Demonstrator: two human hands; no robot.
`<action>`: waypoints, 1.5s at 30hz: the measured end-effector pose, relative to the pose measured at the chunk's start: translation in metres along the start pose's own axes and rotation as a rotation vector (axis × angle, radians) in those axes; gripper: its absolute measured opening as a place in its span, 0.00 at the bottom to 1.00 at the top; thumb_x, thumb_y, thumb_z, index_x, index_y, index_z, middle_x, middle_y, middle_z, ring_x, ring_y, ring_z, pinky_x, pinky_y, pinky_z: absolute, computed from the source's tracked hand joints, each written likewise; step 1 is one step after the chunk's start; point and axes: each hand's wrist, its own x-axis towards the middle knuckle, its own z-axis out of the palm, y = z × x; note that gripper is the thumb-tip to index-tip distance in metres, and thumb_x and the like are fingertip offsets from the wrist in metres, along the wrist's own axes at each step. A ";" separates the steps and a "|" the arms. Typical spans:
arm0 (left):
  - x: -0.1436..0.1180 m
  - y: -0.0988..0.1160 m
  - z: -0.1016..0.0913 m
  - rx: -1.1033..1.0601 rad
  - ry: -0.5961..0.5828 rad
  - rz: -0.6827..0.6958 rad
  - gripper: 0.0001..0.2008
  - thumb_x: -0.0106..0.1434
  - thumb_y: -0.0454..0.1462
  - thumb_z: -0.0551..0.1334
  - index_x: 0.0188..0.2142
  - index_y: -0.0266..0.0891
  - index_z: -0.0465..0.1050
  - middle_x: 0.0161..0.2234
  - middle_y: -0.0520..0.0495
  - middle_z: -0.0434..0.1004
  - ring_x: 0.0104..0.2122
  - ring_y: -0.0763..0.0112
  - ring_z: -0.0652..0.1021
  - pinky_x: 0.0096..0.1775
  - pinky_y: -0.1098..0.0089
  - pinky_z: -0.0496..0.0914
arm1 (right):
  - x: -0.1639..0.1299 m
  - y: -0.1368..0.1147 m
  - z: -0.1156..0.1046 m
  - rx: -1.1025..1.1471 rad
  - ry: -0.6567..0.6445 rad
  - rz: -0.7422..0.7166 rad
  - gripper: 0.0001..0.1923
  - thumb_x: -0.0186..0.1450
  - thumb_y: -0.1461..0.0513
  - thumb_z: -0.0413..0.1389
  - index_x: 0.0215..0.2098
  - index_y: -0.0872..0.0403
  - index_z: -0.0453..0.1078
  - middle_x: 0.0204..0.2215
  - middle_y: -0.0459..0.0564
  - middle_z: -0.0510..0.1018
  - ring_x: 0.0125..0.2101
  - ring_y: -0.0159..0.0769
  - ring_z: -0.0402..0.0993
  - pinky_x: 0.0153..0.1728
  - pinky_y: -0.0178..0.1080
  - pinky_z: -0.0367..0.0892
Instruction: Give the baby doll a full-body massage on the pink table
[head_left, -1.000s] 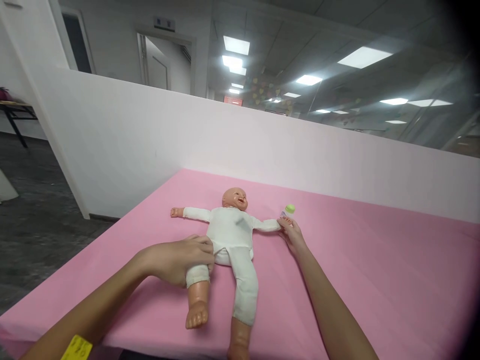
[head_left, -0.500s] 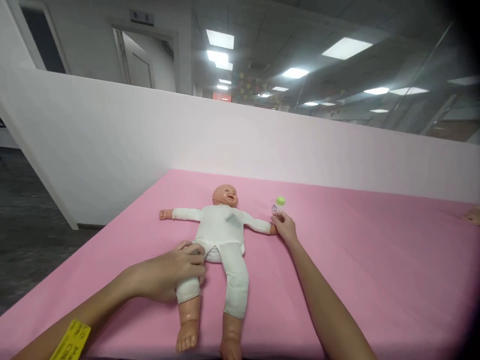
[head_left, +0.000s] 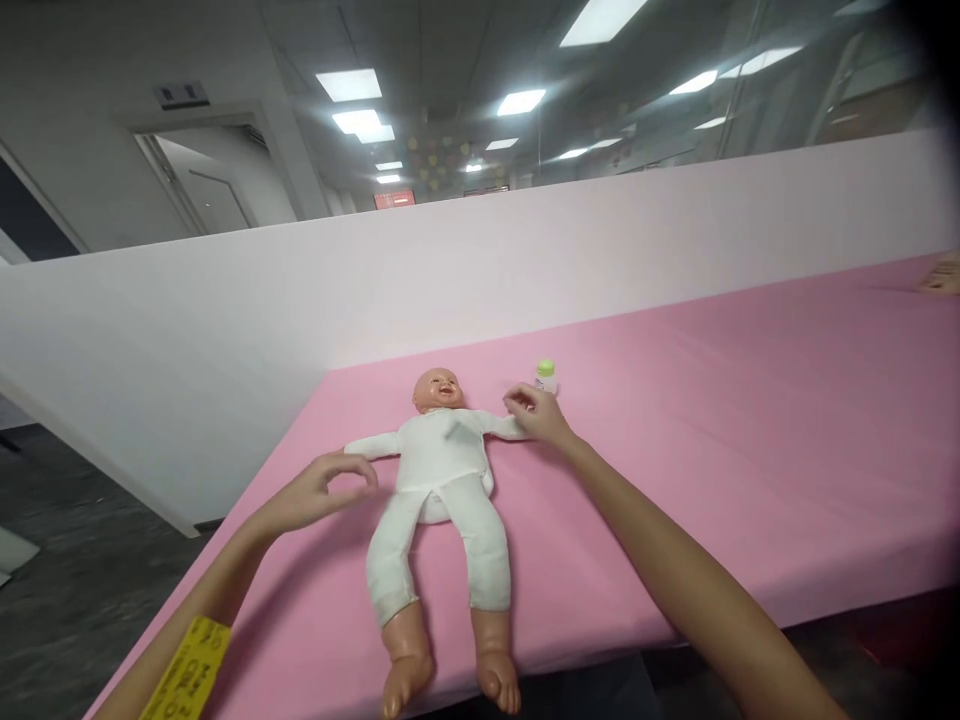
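Note:
A baby doll (head_left: 439, 480) in white clothes lies on its back on the pink bed surface (head_left: 712, 430), arms spread, bare feet at the near edge. My left hand (head_left: 319, 495) hovers just left of the doll's hip, fingers loosely curled and holding nothing. My right hand (head_left: 536, 415) rests on the doll's outstretched arm, its fingers closed around the sleeve end. A small bottle with a green cap (head_left: 546, 375) stands upright just beyond my right hand.
A low white partition wall (head_left: 525, 270) runs along the far side of the bed. Dark floor (head_left: 67, 590) lies to the left. Another person's hand (head_left: 943, 275) shows at the far right edge. A yellow tag (head_left: 187, 665) sits on my left wrist.
My left hand has let go of the doll's leg and lifted to the left. My right hand shifted along the doll's arm. The view swung right and tilted.

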 end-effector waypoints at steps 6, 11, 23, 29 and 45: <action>0.024 -0.095 0.027 0.171 0.586 -0.249 0.32 0.64 0.59 0.61 0.59 0.45 0.68 0.61 0.39 0.73 0.57 0.49 0.75 0.57 0.55 0.70 | -0.011 -0.046 0.000 0.202 -0.807 0.224 0.25 0.60 0.46 0.67 0.18 0.54 0.66 0.18 0.42 0.69 0.22 0.28 0.62 0.26 0.34 0.60; 0.024 -0.122 0.041 0.271 0.493 -0.332 0.36 0.65 0.60 0.57 0.65 0.43 0.65 0.62 0.39 0.72 0.61 0.47 0.70 0.60 0.54 0.63 | -0.024 -0.089 -0.005 0.218 -0.875 0.136 0.15 0.57 0.55 0.70 0.29 0.53 0.71 0.23 0.39 0.68 0.25 0.28 0.63 0.27 0.32 0.60; 0.024 -0.129 0.048 0.216 0.580 -0.527 0.35 0.57 0.66 0.63 0.51 0.43 0.77 0.54 0.38 0.75 0.55 0.44 0.70 0.55 0.53 0.63 | -0.070 -0.158 -0.009 -0.070 -1.048 -0.397 0.22 0.60 0.73 0.53 0.43 0.45 0.79 0.39 0.45 0.81 0.36 0.34 0.78 0.36 0.36 0.75; 0.027 -0.124 0.049 0.109 0.658 -0.442 0.31 0.51 0.62 0.69 0.40 0.41 0.74 0.40 0.43 0.79 0.43 0.54 0.75 0.43 0.62 0.66 | -0.131 -0.126 -0.011 -0.509 -0.764 -0.720 0.33 0.60 0.74 0.54 0.60 0.46 0.72 0.65 0.56 0.70 0.64 0.55 0.65 0.53 0.56 0.73; 0.024 -0.086 0.045 -0.635 0.840 -0.347 0.33 0.49 0.46 0.76 0.54 0.42 0.73 0.44 0.45 0.78 0.39 0.61 0.79 0.37 0.65 0.73 | -0.141 -0.056 0.018 -0.134 -0.042 -0.654 0.20 0.68 0.64 0.58 0.57 0.48 0.67 0.46 0.54 0.69 0.47 0.47 0.72 0.40 0.49 0.74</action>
